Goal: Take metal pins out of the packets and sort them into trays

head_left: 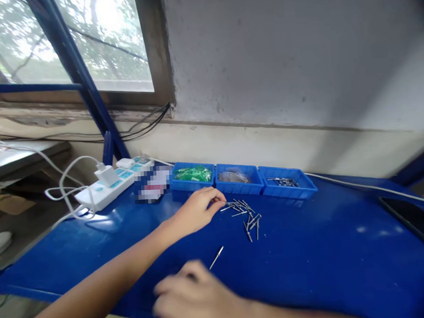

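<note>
If you read twelve o'clock as the far side of the blue table [307, 258], the thing to look at here is where the loose metal pins sit relative to each hand. The left hand [200, 210] is the closer one to the scattered pile of pins [239, 206] — its fingertips are right at the near-left edge of it, with the bulk fanning out from about three to five o'clock. Thumb and forefinger tips are close together, but honestly I can't tell if there's a pin between them. Pins in there point every which way, so no single long axis. Then there's one lone pin [216, 257] off by itself, roughly six o'clock from the left fingertips, lying on a one-to-seven line with its thicker end toward one. That one's way nearer the right hand [200, 293], just off its knuckles at about one o'clock, thin end facing the hand. Touching or not? Can't say. The right fingers look curled but they're pretty blurred — no idea if they've got anything. More pins sit in the right-hand blue bin [290, 192], around two o'clock from the left hand.
</note>
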Action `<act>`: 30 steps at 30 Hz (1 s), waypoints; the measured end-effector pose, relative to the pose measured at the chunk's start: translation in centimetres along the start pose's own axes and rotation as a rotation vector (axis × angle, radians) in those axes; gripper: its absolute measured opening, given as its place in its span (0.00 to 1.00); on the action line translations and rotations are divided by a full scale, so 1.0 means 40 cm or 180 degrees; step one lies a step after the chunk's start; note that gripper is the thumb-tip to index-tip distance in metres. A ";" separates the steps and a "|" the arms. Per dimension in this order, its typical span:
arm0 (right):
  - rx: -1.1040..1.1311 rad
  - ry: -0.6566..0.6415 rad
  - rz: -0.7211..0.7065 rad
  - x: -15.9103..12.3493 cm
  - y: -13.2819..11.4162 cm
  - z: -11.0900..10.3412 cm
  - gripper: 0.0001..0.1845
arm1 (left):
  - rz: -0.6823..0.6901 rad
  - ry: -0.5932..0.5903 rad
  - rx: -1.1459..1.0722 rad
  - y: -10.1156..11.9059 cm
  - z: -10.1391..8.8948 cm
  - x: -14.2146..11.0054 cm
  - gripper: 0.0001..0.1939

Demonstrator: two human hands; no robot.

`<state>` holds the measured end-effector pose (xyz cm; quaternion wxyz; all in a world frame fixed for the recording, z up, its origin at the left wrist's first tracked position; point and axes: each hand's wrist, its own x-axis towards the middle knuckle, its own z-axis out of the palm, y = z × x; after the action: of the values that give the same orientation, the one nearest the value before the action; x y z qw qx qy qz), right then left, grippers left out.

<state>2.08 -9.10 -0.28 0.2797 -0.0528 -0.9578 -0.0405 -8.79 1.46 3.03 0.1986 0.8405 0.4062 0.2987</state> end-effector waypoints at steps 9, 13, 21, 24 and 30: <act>-0.0379 0.0496 0.2162 -0.207 0.239 -0.145 0.07 | -0.0156 -0.0131 -0.0163 -0.024 0.057 -0.035 0.11; -0.0204 0.0313 0.2037 -0.176 0.216 -0.129 0.06 | -0.0228 -0.0035 -0.0205 -0.028 0.050 -0.055 0.11; -0.0183 0.0345 0.1958 -0.166 0.209 -0.117 0.07 | -0.0217 -0.0145 -0.0417 -0.001 0.054 -0.067 0.10; -0.0121 0.0385 0.2063 -0.168 0.212 -0.116 0.07 | -0.0265 -0.0001 -0.0565 0.001 0.053 -0.074 0.07; -0.0137 0.0317 0.2181 -0.171 0.205 -0.119 0.10 | -0.0040 0.0234 -0.0409 0.007 0.056 -0.077 0.04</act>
<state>11.34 -1.99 0.42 0.3222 -0.3751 -0.8686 0.0331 -8.65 -1.37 0.48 0.2390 0.8119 0.3984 0.3535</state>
